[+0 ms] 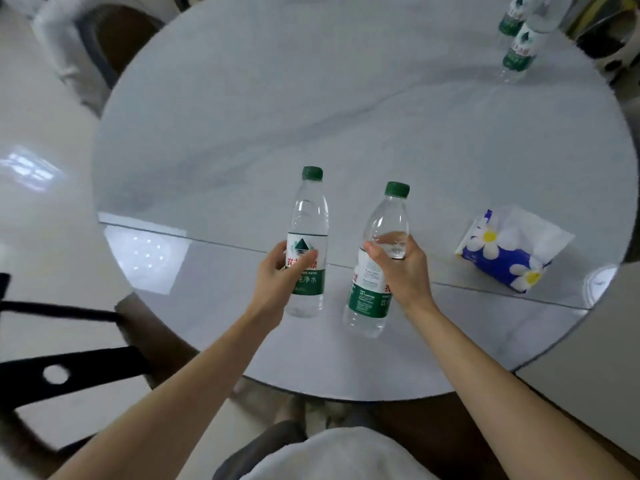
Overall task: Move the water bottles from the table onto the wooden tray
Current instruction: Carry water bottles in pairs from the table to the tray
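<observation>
Clear plastic, green-capped, twice over: gripping one water bottle (307, 244) in the left hand (277, 271), fingers and thumb curling round the labelled middle; gripping a second bottle (375, 265) in the right hand (401, 268), wrapping higher up, at the shoulder above the label; keeping the left bottle close to upright and letting the right one lean, cap tipping away from the body and to the right; probably holding both clear of the grey marbled table (311, 98), though not telling for certain whether the bases are touching it; taking one per hand, seemingly to carry a pair in a single trip; gripping mid-body on the left, likely for balance, and higher on the right, hence perhaps the tilt. Seeing no wooden tray anywhere in view, so not judging how far the carry has to go; needing a turn of the head to find it. Leaving two more bottles (519, 46) at the far right rim of the table, well apart from the hands, presumably for a later trip. Ignoring a blue flowered tissue pack (502, 261) lying near the right hand, beside the table's near edge.
</observation>
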`<state>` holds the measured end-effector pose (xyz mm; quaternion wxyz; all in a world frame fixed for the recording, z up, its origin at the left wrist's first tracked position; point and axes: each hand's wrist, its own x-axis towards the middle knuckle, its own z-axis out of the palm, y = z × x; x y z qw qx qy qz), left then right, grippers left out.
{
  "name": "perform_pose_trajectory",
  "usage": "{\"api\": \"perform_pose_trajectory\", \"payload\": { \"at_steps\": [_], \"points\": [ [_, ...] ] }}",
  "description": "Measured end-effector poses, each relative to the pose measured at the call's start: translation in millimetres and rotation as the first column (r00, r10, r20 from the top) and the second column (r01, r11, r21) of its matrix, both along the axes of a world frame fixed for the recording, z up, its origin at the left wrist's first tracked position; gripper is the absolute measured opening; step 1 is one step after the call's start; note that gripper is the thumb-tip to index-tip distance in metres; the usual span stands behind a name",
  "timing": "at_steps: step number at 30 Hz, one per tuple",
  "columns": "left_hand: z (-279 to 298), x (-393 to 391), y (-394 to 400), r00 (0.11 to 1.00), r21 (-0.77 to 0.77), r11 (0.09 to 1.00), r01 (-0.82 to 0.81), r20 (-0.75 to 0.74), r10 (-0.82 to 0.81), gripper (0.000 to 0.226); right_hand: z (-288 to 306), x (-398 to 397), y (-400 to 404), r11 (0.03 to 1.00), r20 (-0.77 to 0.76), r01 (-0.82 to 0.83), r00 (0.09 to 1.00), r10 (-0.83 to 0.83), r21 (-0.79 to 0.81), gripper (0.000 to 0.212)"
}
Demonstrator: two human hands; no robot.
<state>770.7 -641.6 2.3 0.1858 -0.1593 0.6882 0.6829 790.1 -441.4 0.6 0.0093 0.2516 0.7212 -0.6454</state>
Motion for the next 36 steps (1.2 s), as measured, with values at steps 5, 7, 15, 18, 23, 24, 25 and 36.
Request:
{"api": "perform_pose_trajectory", "payload": {
  "at_steps": [5, 7, 15, 18, 23, 24, 25, 36],
  "points": [
    [43, 44, -61, 0.980, 0.124, 0.981, -0.150, -0.110, 0.164, 0.031, 37, -9, -77, 0.931, -0.084, -0.357, 0.932, 0.351, -0.070, 0.030],
    [55, 65, -89, 0.957, 0.156, 0.961, -0.226, -0.149, 0.250, 0.032, 50, -8, -116, 0.875, -0.116, -0.482, 0.873, 0.474, -0.044, 0.041],
    [96, 185, -230, 0.750, 0.211, 0.792, -0.573, -0.254, 0.611, 0.047, 90, 39, -290, 0.599, -0.185, -0.797, 0.579, 0.794, 0.077, 0.055],
    [106, 244, -290, 0.650, 0.211, 0.707, -0.675, -0.285, 0.705, 0.044, 100, 76, -365, 0.491, -0.215, -0.864, 0.461, 0.861, 0.111, 0.042],
    [110, 348, -396, 0.504, 0.216, 0.576, -0.788, -0.312, 0.806, 0.043, 110, 159, -497, 0.329, -0.253, -0.930, 0.282, 0.926, 0.165, 0.033],
    [109, 368, -418, 0.477, 0.215, 0.550, -0.807, -0.312, 0.822, 0.043, 112, 176, -523, 0.299, -0.258, -0.941, 0.253, 0.932, 0.160, 0.034],
    [108, 387, -438, 0.454, 0.215, 0.527, -0.822, -0.311, 0.835, 0.043, 114, 191, -546, 0.278, -0.265, -0.949, 0.232, 0.936, 0.149, 0.036],
    [104, 454, -633, 0.295, 0.264, 0.379, -0.887, -0.306, 0.905, 0.045, 125, 259, -768, 0.160, -0.315, -0.972, 0.099, 0.944, 0.172, 0.036]
  ]
}}
